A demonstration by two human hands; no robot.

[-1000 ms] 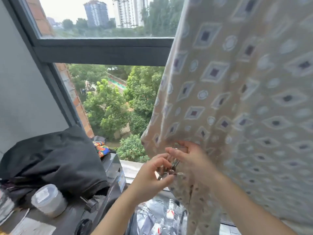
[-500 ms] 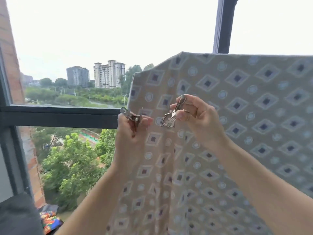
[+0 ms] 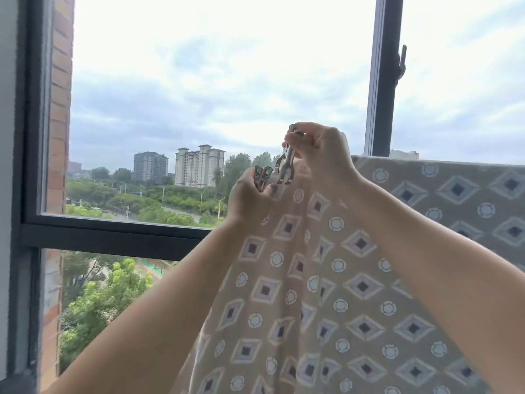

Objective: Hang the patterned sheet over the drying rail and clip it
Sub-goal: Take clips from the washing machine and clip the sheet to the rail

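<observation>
The patterned sheet (image 3: 355, 280), beige with diamonds and circles, hangs folded over a rail that it hides; its top edge runs off to the right. At the sheet's upper left corner, my right hand (image 3: 321, 155) pinches a metal clip (image 3: 285, 168) whose jaws point down at the fabric edge. Just left and lower, my left hand (image 3: 247, 194) holds a second metal clip (image 3: 262, 174) against the corner of the sheet.
A dark window frame (image 3: 113, 237) crosses behind my left arm, with a vertical post (image 3: 383, 75) and its handle (image 3: 401, 62) at the upper right. A brick wall (image 3: 58, 109) borders the left. Trees and towers lie outside.
Both hands rose from waist height, where they sorted clips together, up to the sheet's top left corner. The right hand's clip now sits at the fabric's top edge.
</observation>
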